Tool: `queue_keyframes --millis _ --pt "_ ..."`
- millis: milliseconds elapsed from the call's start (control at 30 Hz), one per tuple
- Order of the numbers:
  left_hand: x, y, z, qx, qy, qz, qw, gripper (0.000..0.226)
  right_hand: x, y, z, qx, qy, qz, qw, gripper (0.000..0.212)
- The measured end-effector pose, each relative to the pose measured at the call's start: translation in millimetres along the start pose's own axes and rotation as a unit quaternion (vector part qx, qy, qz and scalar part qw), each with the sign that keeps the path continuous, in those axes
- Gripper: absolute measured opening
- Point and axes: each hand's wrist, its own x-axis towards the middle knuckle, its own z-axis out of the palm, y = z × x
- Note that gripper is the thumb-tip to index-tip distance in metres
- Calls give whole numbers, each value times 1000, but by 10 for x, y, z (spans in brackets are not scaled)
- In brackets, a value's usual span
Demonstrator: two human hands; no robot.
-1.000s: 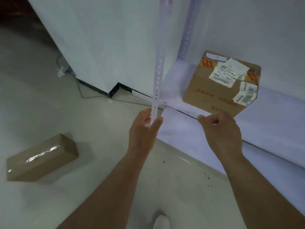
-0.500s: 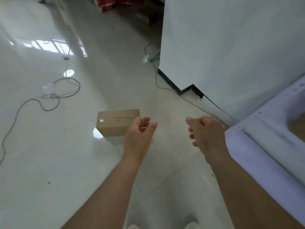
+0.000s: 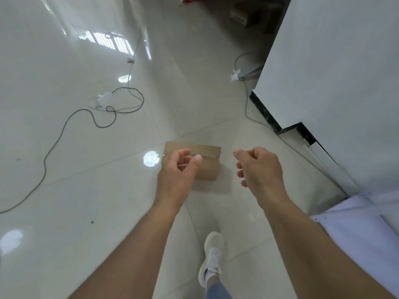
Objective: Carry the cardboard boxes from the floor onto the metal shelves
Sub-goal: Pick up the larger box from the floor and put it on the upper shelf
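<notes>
On the glossy tiled floor (image 3: 64,190), near the middle of the scene, a small cardboard box (image 3: 207,162) lies flat with a taped seam along its top; the left hand (image 3: 177,171) hangs in front of its left part and the right hand (image 3: 259,169) just to its right, neither touching it as far as can be told; both hands hold nothing, fingers loosely curled and a little apart, thumbs forward; a white shoe (image 3: 212,255) steps toward the box from the near side. A corner of the pale metal shelf (image 3: 356,229) shows at the near right, beside the white wall (image 3: 334,83); a dark cable (image 3: 64,130) loops across the far left, well apart from the box. The box looks small, stiff and probably light, though the tape may be slick; taking it by its two short ends, palms pressed inward, seems the surest hold, and the polished tiles may let it slide if nudged.
</notes>
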Motion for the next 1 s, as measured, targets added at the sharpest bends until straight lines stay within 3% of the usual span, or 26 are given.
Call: queue_keyframes --millis 433,667,833,1000 --pt "1536 -281 421 1 -5 -67 998 20 1559 -19 832 -30 -36 49 998 31" --pt "2240 -849 375 30 16 -114 993 24 2151 238 1429 -39 -48 93 994 39" --pt "2614 -1366 564 43 -13 -148 988 22 2546 555 1797 -66 -41 125 989 40" --pt "3097 -1851 635 65 -15 -156 985 39 2935 968 2124 -111 -42 149 982 44"
